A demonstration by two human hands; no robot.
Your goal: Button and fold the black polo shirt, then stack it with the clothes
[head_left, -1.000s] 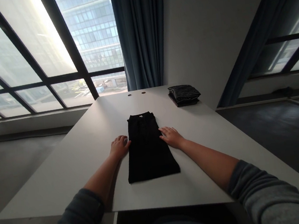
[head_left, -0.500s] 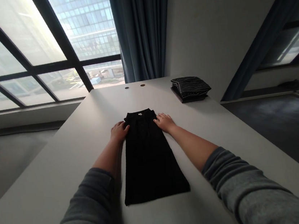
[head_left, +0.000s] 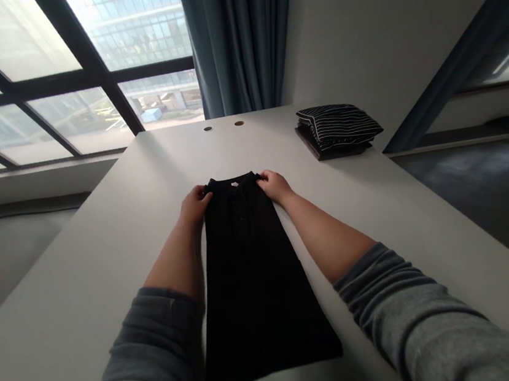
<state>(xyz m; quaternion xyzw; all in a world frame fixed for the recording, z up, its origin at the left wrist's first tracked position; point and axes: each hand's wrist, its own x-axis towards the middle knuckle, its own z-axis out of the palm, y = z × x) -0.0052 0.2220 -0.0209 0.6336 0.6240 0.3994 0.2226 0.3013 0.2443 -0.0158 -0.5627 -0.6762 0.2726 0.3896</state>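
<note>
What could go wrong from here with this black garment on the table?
The left hand and right hand seem to hold the top corners of the black garment, so an uneven pull could skew it on the table. The folded striped garment lies near the table's right edge, so a wide arm movement might knock it off.

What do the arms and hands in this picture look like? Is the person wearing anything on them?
The person wears a grey knit top. Its left sleeve and right sleeve end around the elbows, leaving the forearms bare. The left hand and right hand are ungloved, with no watch, bracelet or cable visible.
</note>
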